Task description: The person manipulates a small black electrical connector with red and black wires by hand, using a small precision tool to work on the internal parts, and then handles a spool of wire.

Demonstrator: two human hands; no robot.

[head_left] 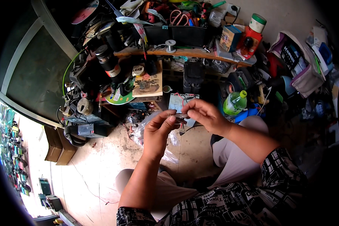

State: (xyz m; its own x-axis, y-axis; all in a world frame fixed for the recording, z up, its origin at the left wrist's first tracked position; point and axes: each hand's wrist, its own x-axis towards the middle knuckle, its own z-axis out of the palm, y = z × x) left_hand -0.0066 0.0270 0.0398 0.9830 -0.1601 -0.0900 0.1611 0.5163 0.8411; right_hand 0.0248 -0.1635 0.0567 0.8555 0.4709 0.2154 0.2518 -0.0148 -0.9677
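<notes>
Both hands are raised in front of my knees and meet at a small, dark, flat piece with a metallic look (182, 116); its exact kind is too small to make out. My left hand (158, 130) pinches one end between thumb and fingers. On the other side, my right hand (207, 116) closes its thumb and index finger on the same piece. Just behind the fingers is a pale block (176, 101) with a red wire by it. A clear plastic bag (141, 128) lies on the floor beyond my left hand.
A cluttered bench curves ahead, with a black bin of tools (188, 35), a solder spool (170, 46), a book (148, 84) and a thermos (108, 62). A green bottle (235, 103) stands near my right forearm. Cardboard (60, 146) leans at the left. An open bag (301, 64) sits far right.
</notes>
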